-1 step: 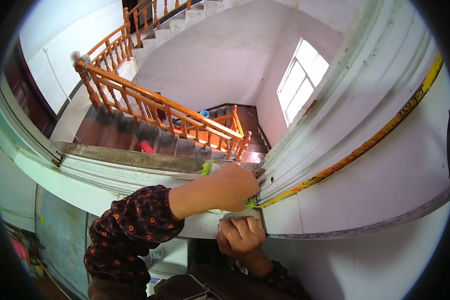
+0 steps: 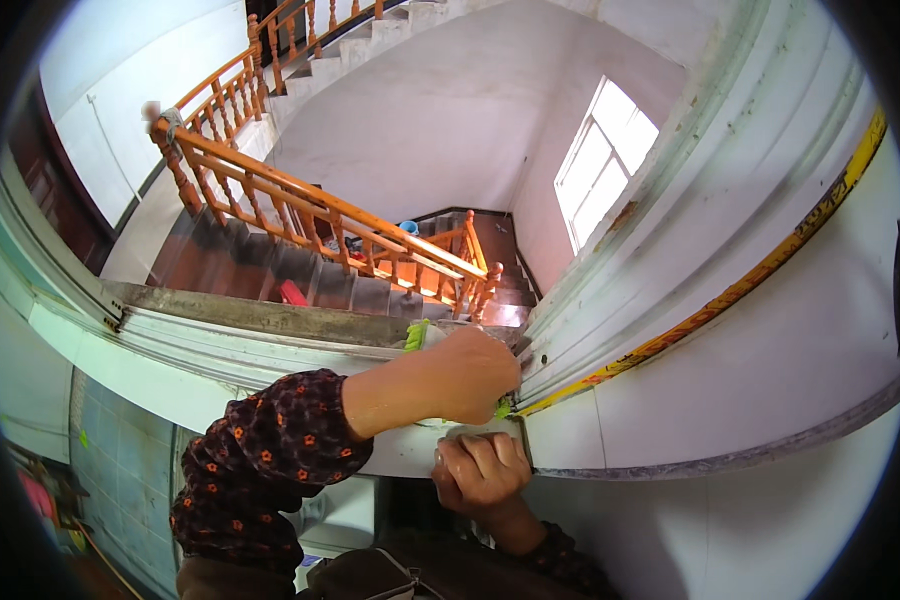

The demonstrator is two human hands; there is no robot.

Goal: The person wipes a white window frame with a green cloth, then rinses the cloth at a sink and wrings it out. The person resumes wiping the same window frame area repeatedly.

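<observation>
My left hand (image 2: 470, 375) is closed in a fist over the right end of the white window sill, beside the frame corner. Its fingers wrap a scrub brush (image 2: 416, 335) whose bright green bristles stick out on both sides of the fist; the hand covers most of its body. Just below, at the sill's near edge, my right hand (image 2: 483, 468) has its fingers curled in. What those fingers hold, if anything, is hidden. The white sill (image 2: 185, 372) has long grooved tracks running along it.
The white window frame (image 2: 660, 240) rises on the right, with a yellow printed tape strip (image 2: 750, 277) along it. Beyond the opening lie a staircase with an orange wooden railing (image 2: 300, 190), a red object (image 2: 292, 292) on the steps, and a bright window (image 2: 606, 150).
My left hand and forearm have shifted very slightly to the right with the scrub brush. The right hand stays where it was.
</observation>
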